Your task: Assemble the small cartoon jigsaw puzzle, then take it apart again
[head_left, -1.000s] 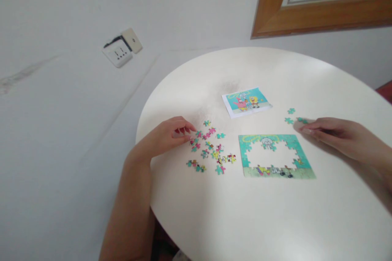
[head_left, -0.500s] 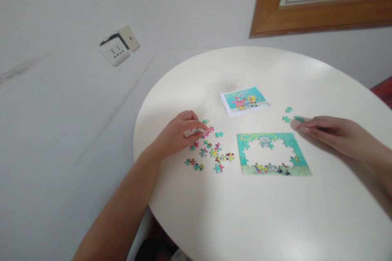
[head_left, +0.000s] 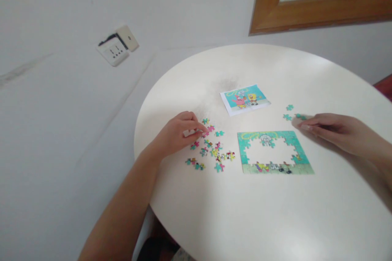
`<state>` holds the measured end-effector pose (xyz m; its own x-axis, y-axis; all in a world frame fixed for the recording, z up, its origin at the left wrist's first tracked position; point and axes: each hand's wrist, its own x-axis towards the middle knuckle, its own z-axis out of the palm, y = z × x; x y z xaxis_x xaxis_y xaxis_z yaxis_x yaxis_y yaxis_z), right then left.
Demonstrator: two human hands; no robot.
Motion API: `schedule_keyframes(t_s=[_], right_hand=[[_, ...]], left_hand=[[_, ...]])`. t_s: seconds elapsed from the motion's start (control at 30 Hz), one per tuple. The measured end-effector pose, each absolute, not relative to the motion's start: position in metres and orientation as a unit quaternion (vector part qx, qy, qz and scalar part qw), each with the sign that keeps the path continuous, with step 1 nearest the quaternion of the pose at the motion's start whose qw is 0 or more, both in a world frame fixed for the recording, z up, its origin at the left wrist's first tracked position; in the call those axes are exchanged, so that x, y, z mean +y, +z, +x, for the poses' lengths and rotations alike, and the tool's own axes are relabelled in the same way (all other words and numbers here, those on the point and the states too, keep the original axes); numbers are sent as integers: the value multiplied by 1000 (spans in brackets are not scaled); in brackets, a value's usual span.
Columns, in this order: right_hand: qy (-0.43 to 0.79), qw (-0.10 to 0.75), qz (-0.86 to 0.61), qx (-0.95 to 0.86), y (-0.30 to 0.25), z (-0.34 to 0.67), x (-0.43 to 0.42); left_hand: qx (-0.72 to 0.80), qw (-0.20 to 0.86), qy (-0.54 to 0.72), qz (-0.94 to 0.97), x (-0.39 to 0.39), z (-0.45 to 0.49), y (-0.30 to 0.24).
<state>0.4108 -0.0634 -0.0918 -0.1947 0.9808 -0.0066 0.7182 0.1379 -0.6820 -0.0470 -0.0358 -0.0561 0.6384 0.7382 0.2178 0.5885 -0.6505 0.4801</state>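
Left hand [head_left: 177, 132]: palm down, fingers curled, tips drawn together at a pink puzzle piece [head_left: 206, 133]; cannot tell whether it is gripped. Loose pieces [head_left: 214, 153] lie just beyond the fingertips.
Right hand [head_left: 333, 130]: flat, fingers extended, nothing held, tips touching a teal piece [head_left: 301, 117].
Part-built puzzle [head_left: 277, 168]: between the hands.
Surroundings: round white table [head_left: 245, 212], wall socket [head_left: 114, 49], wooden window frame [head_left: 306, 12].

Left hand [head_left: 177, 133] curls fingertips down; right hand [head_left: 332, 131] lies flat.

Small colourful jigsaw pieces [head_left: 214, 153] lie scattered flat.
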Motion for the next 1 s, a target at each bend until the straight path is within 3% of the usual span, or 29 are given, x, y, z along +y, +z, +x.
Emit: schedule_keyframes(t_s=[0.33,1.0], right_hand=[[299,231,-588,-715,-89,408,-64],[297,239,-589,-712,-90,410,-63]], left_hand=[[347,262,133,891,-45,-53,-42],[288,213,122,926,-53,-31,-44]])
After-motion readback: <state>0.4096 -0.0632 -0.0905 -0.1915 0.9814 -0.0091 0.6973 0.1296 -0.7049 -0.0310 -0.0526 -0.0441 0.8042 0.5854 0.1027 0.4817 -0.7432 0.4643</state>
